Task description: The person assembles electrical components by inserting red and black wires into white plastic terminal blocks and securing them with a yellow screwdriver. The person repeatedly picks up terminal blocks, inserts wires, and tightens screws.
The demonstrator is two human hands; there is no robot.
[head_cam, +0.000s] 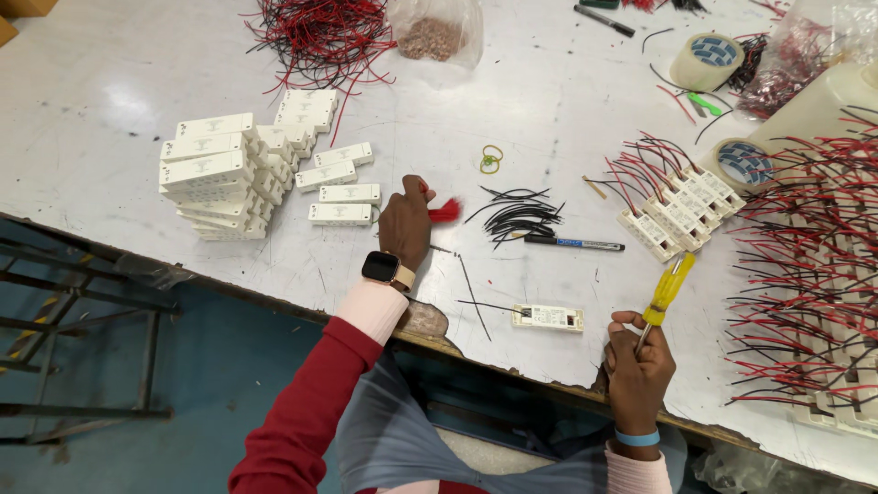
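At frame centre, left hand (405, 222) pinching red wires (444, 211), right hand (637, 364) clasping yellow screwdriver (667, 291), one white module (547, 316) between, wired modules (677, 209) finished at right, unwired stack (219, 174) waiting upper left.

Translucent yellow plastic screwdriver handle (669, 288)

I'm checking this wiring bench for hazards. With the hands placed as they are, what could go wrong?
The right hand grips a yellow screwdriver at the chipped table edge; it might slip off. The left hand, pinching red wires, could scatter the loose black wires. The stacked white boxes may topple if bumped.
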